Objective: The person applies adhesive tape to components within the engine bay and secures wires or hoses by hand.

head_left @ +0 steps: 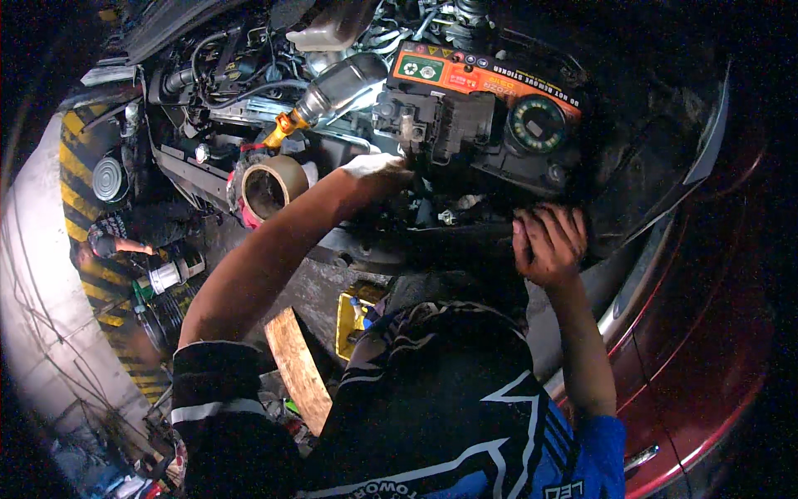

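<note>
My left arm reaches across the front of an open engine bay. The left hand (pixel 374 165) is bright with glare beside a black plastic box (pixel 428 125) with fittings, and its fingers are hidden. Behind that box sits a car battery with an orange label (pixel 465 73). A round black piece with a ringed face (pixel 536 125) rests at the battery's right end. My right hand (pixel 550 243) lies on the dark front edge of the bay. Its fingers are slightly bent and apart, with nothing visible in them.
Left of my left arm are a roll of brown tape (pixel 288 176) and a grey bottle-shaped thing with a yellow end (pixel 341 87). Below are a yellow bin (pixel 342 333) and a wooden plank (pixel 299 370). Another person's arm (pixel 133 246) shows far left. Red bodywork (pixel 706 366) borders the right.
</note>
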Demonstrator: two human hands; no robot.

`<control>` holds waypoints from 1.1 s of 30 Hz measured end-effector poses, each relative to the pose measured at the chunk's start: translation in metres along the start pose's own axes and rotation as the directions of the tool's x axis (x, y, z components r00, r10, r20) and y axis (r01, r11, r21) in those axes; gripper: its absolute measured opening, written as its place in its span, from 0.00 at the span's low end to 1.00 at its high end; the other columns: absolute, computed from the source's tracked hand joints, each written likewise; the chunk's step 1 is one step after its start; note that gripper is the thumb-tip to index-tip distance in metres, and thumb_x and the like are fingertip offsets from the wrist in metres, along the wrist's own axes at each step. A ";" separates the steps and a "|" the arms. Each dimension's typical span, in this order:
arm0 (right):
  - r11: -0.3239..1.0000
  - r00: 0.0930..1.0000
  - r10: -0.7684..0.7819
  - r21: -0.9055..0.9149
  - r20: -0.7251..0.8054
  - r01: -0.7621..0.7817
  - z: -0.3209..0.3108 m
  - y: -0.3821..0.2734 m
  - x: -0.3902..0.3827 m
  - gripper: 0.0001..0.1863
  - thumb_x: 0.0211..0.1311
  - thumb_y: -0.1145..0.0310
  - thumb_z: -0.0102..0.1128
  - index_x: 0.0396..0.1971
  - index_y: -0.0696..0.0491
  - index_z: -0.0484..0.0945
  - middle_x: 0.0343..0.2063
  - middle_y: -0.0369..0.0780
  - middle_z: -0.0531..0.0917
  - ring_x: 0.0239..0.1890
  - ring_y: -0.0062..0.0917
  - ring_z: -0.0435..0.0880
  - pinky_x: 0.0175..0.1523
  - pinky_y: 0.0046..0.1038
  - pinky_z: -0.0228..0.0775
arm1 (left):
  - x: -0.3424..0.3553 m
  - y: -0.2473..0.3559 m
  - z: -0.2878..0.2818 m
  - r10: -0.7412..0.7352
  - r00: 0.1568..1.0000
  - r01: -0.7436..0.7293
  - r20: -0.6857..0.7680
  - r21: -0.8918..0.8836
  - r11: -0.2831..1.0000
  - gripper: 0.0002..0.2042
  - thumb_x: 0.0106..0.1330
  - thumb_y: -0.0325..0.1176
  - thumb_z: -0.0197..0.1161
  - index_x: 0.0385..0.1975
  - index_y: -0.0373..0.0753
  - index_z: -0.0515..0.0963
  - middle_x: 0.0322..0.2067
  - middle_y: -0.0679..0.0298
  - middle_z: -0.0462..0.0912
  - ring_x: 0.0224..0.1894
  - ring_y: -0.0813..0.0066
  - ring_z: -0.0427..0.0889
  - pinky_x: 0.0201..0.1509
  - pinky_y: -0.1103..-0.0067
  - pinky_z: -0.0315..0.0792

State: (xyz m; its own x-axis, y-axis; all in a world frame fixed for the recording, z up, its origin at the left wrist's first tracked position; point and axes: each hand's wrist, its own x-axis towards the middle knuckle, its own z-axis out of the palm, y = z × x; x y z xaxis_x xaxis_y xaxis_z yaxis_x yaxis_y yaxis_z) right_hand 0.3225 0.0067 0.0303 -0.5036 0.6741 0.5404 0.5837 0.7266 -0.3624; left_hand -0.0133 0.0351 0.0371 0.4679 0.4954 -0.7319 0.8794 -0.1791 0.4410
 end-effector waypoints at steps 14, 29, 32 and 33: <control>1.000 0.999 0.001 -0.001 0.053 -0.001 -0.004 -0.004 0.004 0.06 0.56 0.70 0.63 0.32 0.55 0.83 0.31 0.40 0.83 0.37 0.35 0.83 0.44 0.37 0.69 | 0.011 -0.016 0.023 -0.067 0.994 0.041 -0.084 -0.280 0.959 0.12 0.60 0.34 0.60 0.42 0.39 0.82 0.36 0.51 0.84 0.38 0.54 0.84 0.42 0.66 0.77; 1.000 0.999 -0.004 0.011 0.033 0.004 -0.003 -0.001 0.003 0.06 0.57 0.71 0.61 0.31 0.57 0.83 0.31 0.42 0.83 0.36 0.36 0.83 0.43 0.38 0.70 | 0.020 0.003 0.033 0.022 1.000 -0.024 0.013 0.141 0.990 0.12 0.66 0.34 0.52 0.43 0.38 0.79 0.40 0.54 0.84 0.43 0.61 0.83 0.47 0.71 0.75; 1.000 1.000 -0.013 0.007 0.017 0.013 -0.003 -0.002 0.004 0.06 0.57 0.71 0.61 0.31 0.57 0.82 0.31 0.42 0.83 0.35 0.36 0.83 0.43 0.38 0.70 | 0.035 -0.010 0.059 -0.014 0.999 0.019 -0.038 0.134 0.991 0.11 0.62 0.35 0.55 0.40 0.40 0.81 0.38 0.55 0.84 0.41 0.61 0.83 0.44 0.69 0.76; 1.000 1.000 -0.008 0.010 0.011 0.008 -0.004 -0.002 0.005 0.06 0.57 0.71 0.61 0.32 0.57 0.83 0.31 0.42 0.83 0.35 0.36 0.82 0.42 0.38 0.70 | 0.038 -0.012 0.064 -0.023 0.998 0.030 -0.052 0.144 0.989 0.11 0.61 0.35 0.56 0.38 0.41 0.81 0.37 0.55 0.84 0.41 0.60 0.84 0.43 0.69 0.76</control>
State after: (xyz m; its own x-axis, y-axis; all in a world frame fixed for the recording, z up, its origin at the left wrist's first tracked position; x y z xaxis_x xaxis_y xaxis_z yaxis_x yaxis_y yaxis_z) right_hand 0.3211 0.0075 0.0364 -0.5154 0.6697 0.5346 0.5734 0.7331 -0.3656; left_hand -0.0002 0.0017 -0.0295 0.4426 0.5428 -0.7138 0.8965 -0.2846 0.3395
